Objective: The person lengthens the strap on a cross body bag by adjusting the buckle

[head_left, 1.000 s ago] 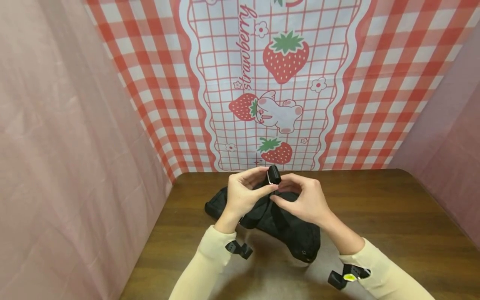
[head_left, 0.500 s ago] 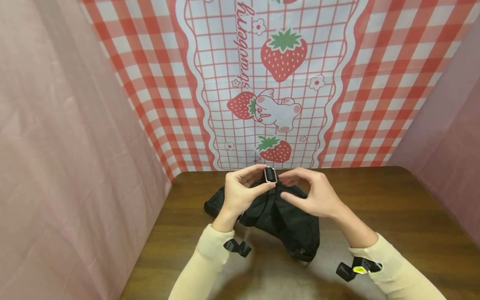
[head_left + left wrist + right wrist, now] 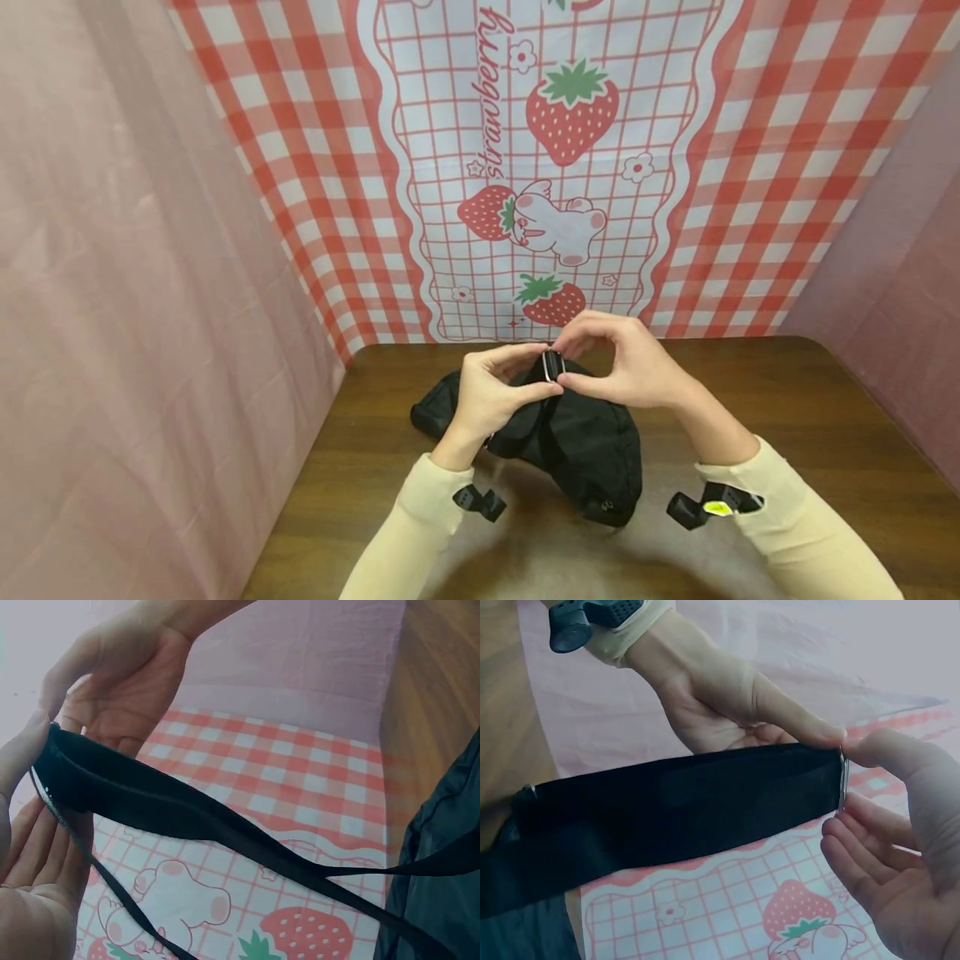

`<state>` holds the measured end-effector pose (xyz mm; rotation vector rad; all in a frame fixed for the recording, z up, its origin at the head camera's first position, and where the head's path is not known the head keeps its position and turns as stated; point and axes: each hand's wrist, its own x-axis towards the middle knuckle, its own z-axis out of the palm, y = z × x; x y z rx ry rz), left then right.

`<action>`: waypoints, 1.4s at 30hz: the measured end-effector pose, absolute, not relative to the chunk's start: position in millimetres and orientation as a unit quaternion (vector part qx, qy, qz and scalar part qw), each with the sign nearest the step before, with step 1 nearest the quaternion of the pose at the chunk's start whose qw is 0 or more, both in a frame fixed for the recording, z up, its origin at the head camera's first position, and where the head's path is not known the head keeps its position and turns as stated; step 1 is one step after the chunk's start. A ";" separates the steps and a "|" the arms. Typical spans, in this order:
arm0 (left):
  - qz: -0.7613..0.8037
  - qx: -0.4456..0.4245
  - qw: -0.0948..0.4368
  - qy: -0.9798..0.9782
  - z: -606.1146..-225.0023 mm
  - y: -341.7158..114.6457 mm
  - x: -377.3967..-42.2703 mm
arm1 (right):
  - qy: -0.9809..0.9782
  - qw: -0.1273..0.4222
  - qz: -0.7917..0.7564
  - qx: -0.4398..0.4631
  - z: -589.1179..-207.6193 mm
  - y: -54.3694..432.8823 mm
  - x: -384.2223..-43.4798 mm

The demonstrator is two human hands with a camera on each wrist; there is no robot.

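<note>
A metal slide buckle (image 3: 553, 365) sits on the black strap (image 3: 172, 795) of a black fabric bag (image 3: 600, 446) on the table. My left hand (image 3: 491, 392) pinches the buckle end of the strap between thumb and fingertips, at the left side. From the right, my right hand (image 3: 633, 367) pinches the metal frame (image 3: 844, 780), thumb below and fingers above in the head view. The strap (image 3: 675, 814) runs in a folded band from the buckle back toward the bag. Its webbing hides part of the left fingers in the right wrist view.
The brown wooden table (image 3: 360, 517) carries the bag. Behind it hangs a red-and-white checked strawberry cloth (image 3: 465, 125). Pink curtains (image 3: 150, 292) close off both sides. Small black cameras (image 3: 480, 502) are strapped to both sleeves.
Half a second ago the right hand stood apart from the buckle with its fingers spread; now it pinches it. The left hand and buckle have shifted slightly down and right, and the buckle has turned.
</note>
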<state>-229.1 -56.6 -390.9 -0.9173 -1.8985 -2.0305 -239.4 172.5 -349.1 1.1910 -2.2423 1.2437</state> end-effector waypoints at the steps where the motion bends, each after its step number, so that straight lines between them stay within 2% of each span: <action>1: -0.689 -0.310 0.104 -0.646 -391.5 -56.2 -229.0 | -0.782 0.155 0.436 0.417 -349.6 171.8 -239.7; 14: -0.686 -0.299 0.072 -0.659 -393.8 -50.8 -232.4 | -0.767 0.160 0.486 0.389 -357.3 165.6 -239.4; 26: -0.668 -0.336 0.096 -0.657 -394.6 -50.1 -234.7 | -0.734 0.194 0.535 0.371 -358.7 166.4 -237.3; 42: -0.659 -0.327 0.100 -0.670 -393.0 -50.6 -232.3 | -0.760 0.181 0.488 0.389 -357.9 166.6 -236.9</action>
